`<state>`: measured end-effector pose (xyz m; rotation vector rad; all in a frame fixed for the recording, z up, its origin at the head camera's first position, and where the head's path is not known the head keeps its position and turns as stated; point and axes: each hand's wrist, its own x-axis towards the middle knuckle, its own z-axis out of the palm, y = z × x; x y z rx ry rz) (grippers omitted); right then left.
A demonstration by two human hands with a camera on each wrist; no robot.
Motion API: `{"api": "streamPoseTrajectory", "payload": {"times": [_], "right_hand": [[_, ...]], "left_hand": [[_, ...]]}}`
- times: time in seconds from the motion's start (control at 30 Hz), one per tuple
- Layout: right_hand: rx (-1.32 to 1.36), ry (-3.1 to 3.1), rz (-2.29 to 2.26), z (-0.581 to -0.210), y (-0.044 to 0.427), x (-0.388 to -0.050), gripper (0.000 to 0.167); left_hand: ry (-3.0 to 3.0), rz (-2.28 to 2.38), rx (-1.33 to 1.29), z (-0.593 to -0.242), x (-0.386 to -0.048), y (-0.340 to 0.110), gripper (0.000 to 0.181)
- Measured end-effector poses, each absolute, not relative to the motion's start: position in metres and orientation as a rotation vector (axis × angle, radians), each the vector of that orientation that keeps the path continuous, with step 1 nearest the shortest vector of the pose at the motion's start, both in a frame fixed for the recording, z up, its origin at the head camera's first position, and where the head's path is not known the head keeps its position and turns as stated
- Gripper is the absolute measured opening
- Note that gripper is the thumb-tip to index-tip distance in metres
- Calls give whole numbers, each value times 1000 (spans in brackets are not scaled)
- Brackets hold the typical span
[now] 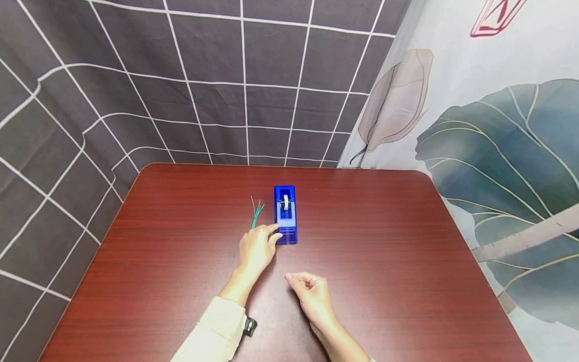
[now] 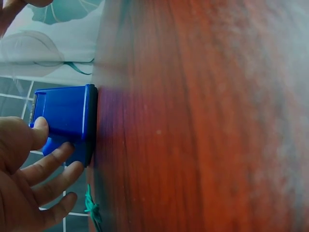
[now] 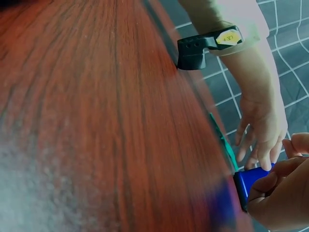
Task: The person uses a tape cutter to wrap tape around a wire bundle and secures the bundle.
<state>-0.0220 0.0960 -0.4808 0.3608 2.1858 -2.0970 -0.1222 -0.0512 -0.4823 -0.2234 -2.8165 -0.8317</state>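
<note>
A blue tape dispenser with a small white roll stands upright on the table. My left hand holds its near left corner: in the left wrist view the thumb of that hand lies on the dispenser's front end and the index finger on its side, other fingers spread. My right hand is nearer the front edge, thumb and index fingertips pinched together, the other fingers curled. A faint clear strip of tape seems to run from the dispenser to this pinch. The right wrist view shows the right hand partly covering the dispenser.
Several green twist ties lie left of the dispenser, close beyond my left hand. The reddish-brown table ends at a dark grid-patterned curtain at the back and left, and a leaf-patterned curtain at the right.
</note>
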Motion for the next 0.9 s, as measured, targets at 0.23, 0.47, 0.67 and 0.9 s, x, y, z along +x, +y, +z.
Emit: {"api": "streamPoseTrajectory", "payload": {"times": [0.23, 0.47, 0.67, 0.9], "right_hand": [[352, 2189, -2087, -482, 96, -19, 23], [356, 2183, -2082, -483, 95, -15, 23], [370, 2151, -2082, -482, 94, -12, 23], [386, 2148, -2085, -484, 95, -10, 24]], "left_hand": [[-2808, -862, -218, -482, -122, -51, 25], [-2793, -863, -217, -482, -122, -52, 25], [-2801, -874, -207, -482, -122, -52, 25], [-2789, -897, -206, -483, -122, -51, 25]]}}
